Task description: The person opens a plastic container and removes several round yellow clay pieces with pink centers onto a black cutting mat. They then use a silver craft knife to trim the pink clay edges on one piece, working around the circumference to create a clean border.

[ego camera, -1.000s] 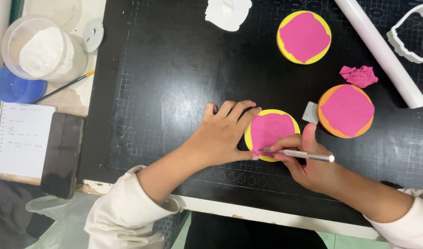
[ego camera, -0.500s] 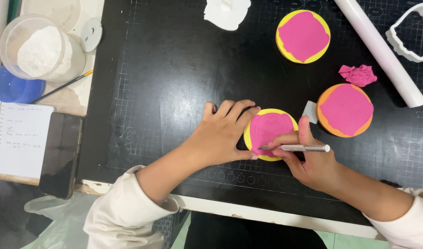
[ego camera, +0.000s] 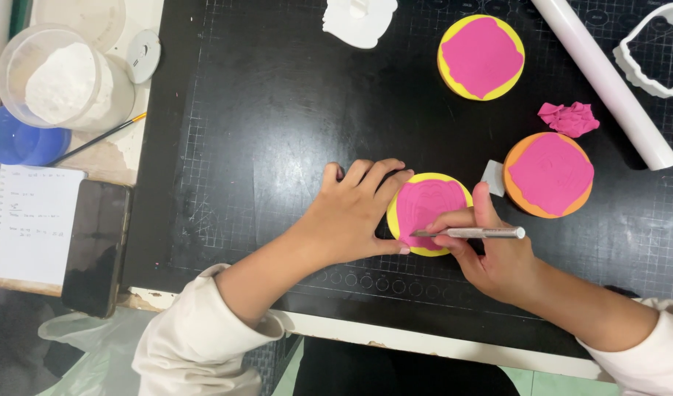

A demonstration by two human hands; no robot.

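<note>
A yellow disc topped with pink clay (ego camera: pixel 429 207) lies on the black cutting mat (ego camera: pixel 278 125) near its front edge. My left hand (ego camera: pixel 355 213) rests flat against the disc's left side, fingers curled round its rim. My right hand (ego camera: pixel 490 257) grips a thin silver tool (ego camera: pixel 472 233) held level, its tip touching the pink surface at the disc's lower left. A second yellow disc with pink clay (ego camera: pixel 481 57) sits farther back. An orange disc with pink clay (ego camera: pixel 549 174) lies to the right.
A crumpled pink clay scrap (ego camera: pixel 569 117), a white rolling tube (ego camera: pixel 604 77), a white cutter ring (ego camera: pixel 655 51) and a white clay lump (ego camera: pixel 360 20) sit at the back. At the left are a tub of white powder (ego camera: pixel 61 77), a brush (ego camera: pixel 94 139), a phone (ego camera: pixel 98 246) and a notebook (ego camera: pixel 28 220).
My right hand has drawn the silver tool up and leftward, so its tip now touches the pink clay. My left hand has stayed against the disc.
</note>
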